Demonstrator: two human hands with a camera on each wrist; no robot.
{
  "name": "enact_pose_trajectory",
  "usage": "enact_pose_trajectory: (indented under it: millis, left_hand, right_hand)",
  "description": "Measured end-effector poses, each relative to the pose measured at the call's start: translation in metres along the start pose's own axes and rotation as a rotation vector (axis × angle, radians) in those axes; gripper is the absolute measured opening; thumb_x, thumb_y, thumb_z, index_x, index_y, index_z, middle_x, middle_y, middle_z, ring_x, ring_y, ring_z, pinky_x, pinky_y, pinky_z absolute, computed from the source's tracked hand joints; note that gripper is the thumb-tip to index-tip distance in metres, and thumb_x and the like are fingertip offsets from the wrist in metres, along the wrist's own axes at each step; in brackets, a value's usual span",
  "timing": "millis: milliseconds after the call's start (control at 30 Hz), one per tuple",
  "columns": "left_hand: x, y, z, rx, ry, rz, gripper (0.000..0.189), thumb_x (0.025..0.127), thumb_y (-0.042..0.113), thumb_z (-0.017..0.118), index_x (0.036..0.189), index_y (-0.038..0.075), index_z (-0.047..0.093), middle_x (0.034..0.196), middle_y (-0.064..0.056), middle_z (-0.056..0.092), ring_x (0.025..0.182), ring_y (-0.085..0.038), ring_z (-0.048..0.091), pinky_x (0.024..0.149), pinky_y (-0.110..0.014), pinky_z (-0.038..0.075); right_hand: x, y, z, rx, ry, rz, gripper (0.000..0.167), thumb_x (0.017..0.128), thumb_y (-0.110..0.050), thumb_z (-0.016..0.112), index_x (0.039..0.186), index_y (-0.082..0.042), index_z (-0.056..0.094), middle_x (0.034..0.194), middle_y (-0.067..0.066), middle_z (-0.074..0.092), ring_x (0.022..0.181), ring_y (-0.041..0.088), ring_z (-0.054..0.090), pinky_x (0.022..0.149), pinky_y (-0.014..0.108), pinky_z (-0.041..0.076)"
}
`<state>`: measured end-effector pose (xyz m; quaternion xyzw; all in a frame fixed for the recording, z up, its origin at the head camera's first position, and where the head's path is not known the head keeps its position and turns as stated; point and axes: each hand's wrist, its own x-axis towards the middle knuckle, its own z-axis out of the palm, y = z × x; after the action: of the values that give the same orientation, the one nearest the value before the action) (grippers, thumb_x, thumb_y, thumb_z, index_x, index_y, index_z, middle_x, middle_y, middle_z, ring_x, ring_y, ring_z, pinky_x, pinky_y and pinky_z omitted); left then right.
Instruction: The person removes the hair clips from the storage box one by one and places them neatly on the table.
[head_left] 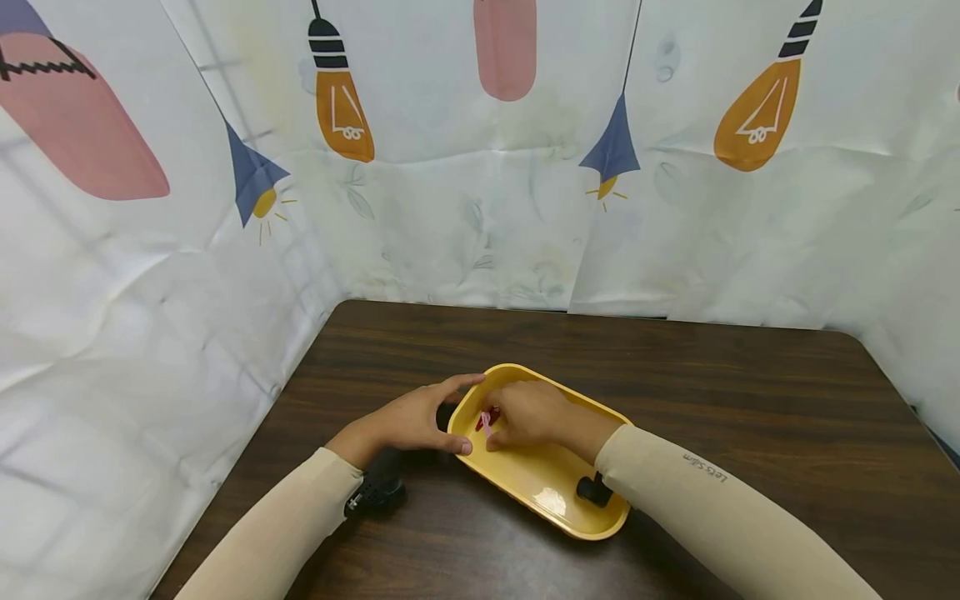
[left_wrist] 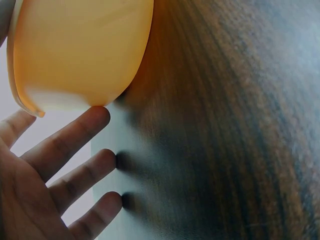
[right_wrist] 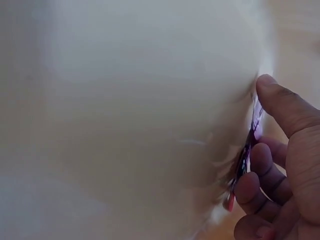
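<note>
A yellow tray point(head_left: 525, 479) sat on the dark wood-grained counter point(head_left: 750, 392), set in from its far edge and nearer its left edge than its right. The tray lay at a slant, one rounded end toward the counter's far left corner and the other toward the near side. Down inside it, close to the far left end, was a small pink and red piece point(head_left: 486, 421), held by the right hand point(head_left: 532, 412). That hand reached in over the side of the tray, its thumb at one end of the thin piece and its other fingers curled against it, leaving only a narrow gap filled by the piece; its exact shape was too blurred to tell. The left hand point(head_left: 408, 423) was at the tray's left end, its fingers point(left_wrist: 82, 180) spread wide and fairly straight, touching the rim and outer wall without gripping anything. A black wrist device point(head_left: 375, 493) showed under the left wrist, and another black piece point(head_left: 595, 490) showed beside the right wrist, over the tray's near end. Both arms wore beige sleeves point(head_left: 273, 525), the right one with dark lettering. Behind the counter's far edge hung a white cloth point(head_left: 480, 225) printed with lamps and bulbs.
</note>
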<state>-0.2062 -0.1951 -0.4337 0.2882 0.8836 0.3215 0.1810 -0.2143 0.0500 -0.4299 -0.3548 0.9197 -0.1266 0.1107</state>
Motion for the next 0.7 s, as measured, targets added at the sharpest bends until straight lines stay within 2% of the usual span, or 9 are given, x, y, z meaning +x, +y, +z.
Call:
enact_pose_trajectory:
  millis: [300, 467, 700]
  left_hand:
    - [-0.0006, 0.001, -0.0006, 0.003, 0.006, -0.006, 0.098, 0.077, 0.055, 0.086, 0.156, 0.052, 0.029, 0.141, 0.005, 0.057, 0.129, -0.018, 0.055, 0.105, -0.056, 0.043]
    - [-0.0006, 0.001, -0.001, 0.002, 0.007, -0.003, 0.098, 0.077, 0.056, 0.086, 0.156, 0.052, 0.028, 0.141, 0.006, 0.057, 0.129, -0.017, 0.055, 0.105, -0.055, 0.043]
    - [-0.0007, 0.0, -0.0007, -0.007, -0.005, 0.007, 0.099, 0.077, 0.057, 0.085, 0.157, 0.05, 0.027, 0.145, 0.006, 0.054, 0.131, -0.017, 0.053, 0.107, -0.055, 0.042]
  right_hand:
    - [0.0015, 0.0003, 0.0024, -0.006, 0.018, 0.0, 0.037, 0.082, -0.052, 0.082, 0.106, -0.027, 0.073, 0.087, -0.02, 0.061, 0.075, 0.005, 0.057, 0.07, 0.031, 0.048]
    - [0.002, 0.0003, 0.0023, 0.008, 0.021, -0.006, 0.031, 0.081, -0.054, 0.082, 0.093, -0.029, 0.07, 0.082, -0.02, 0.06, 0.071, 0.005, 0.056, 0.066, 0.031, 0.047]
    - [0.0012, -0.0005, 0.0005, -0.018, 0.032, 0.004, 0.035, 0.079, -0.058, 0.082, 0.088, -0.027, 0.068, 0.076, -0.018, 0.057, 0.066, 0.006, 0.055, 0.062, 0.031, 0.047]
